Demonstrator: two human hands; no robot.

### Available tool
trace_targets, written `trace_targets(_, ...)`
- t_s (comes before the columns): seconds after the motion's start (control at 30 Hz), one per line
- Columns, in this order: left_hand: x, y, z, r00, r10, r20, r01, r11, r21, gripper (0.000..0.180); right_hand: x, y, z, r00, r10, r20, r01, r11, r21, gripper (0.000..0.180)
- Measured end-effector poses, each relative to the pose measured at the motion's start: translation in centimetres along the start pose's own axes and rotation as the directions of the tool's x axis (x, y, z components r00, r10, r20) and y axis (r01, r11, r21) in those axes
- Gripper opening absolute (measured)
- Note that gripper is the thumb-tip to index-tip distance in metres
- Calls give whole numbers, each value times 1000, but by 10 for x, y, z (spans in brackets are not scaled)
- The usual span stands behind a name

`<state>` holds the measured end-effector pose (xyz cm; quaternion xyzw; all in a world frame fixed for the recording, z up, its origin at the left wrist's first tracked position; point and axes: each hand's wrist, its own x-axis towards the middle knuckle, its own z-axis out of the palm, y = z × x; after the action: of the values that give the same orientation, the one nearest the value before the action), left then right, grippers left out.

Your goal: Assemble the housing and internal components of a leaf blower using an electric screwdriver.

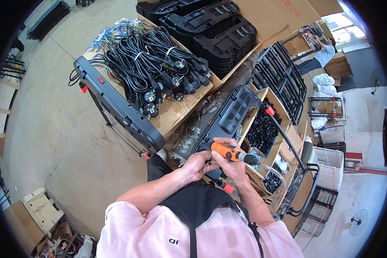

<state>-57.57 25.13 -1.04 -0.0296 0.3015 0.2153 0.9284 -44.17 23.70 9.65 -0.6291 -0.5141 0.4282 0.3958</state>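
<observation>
My right hand (228, 165) is closed round an orange-and-black power screwdriver (224, 150). The tool lies slantwise, a clear hose (283, 182) trailing from its black end. Close on its left, my left hand (196, 165) has its fingers pinched together beside the right fingers; whatever is in them is hidden. Both hands are over the near end of a black machine frame with a vented plastic cover (235, 112). Red end pieces, one a red cap (228, 188), sit on the frame's bars. The screwdriver's tip is hidden by my hands.
Bundled black power cords (137, 60) lie on a cardboard-topped stand at left, beside a long black housing (116, 103). Stacked black plastic covers (223, 38) stand behind. Right of the frame, a wooden bin (262, 129) holds small black parts. A co-worker (323, 56) stands far right.
</observation>
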Motion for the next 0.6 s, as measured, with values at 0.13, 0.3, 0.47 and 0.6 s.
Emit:
trace_targets(0.13, 6, -2, -7, 998, -48, 28, 47, 998, 35, 27, -16, -15, -8, 992, 39, -121, -34, 999, 42, 52)
trace_targets(0.3, 14, -3, 3, 994, -112, -14, 113, 980, 163, 29, -77, -32, -58, 892, 116, -437, -13, 973, 232, 57)
trace_targets(0.47, 53, -20, 55, 995, -87, 47, 76, 976, 202, 38, -173, -21, -72, 661, 335, -672, 23, 886, 464, 63)
trace_targets(0.6, 99, -37, 104, 976, -99, 195, 35, 950, 309, 59, -251, -10, -59, 449, 479, -754, 14, 840, 542, 65)
